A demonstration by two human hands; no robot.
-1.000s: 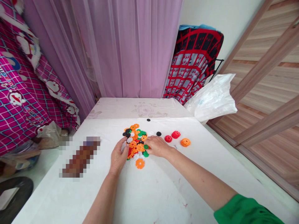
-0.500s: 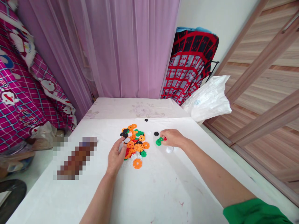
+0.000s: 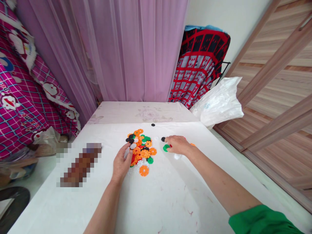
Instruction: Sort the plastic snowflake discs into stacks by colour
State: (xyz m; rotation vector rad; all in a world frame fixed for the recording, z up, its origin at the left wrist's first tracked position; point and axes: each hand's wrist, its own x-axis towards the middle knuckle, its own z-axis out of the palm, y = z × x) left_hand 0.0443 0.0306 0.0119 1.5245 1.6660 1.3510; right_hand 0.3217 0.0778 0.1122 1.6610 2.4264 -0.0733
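A heap of flower-shaped discs (image 3: 143, 152) in orange, green, black, white and red lies on the white-covered table (image 3: 151, 201). My left hand (image 3: 122, 162) rests at the heap's left edge, thumb and fingers apart, nothing gripped. To the right of the heap, my right hand (image 3: 176, 144) reaches down over a small group, its fingertips at a green disc (image 3: 166, 148); what lies under the fingers is hidden. A black disc (image 3: 163, 139) touches the fingertips' far side, white discs (image 3: 177, 156) lie just below the hand, and an orange disc (image 3: 192, 144) peeks out behind the wrist.
One black disc (image 3: 153, 124) lies alone toward the back. A blurred brown item (image 3: 81, 165) is on the left of the table. Past the back right corner stands a white plastic bag (image 3: 218, 102); purple curtains (image 3: 136, 48) hang behind the table.
My right hand has shifted slightly left over the green discs, covering more of them. An orange disc now shows behind the wrist. My left hand stays at the heap.
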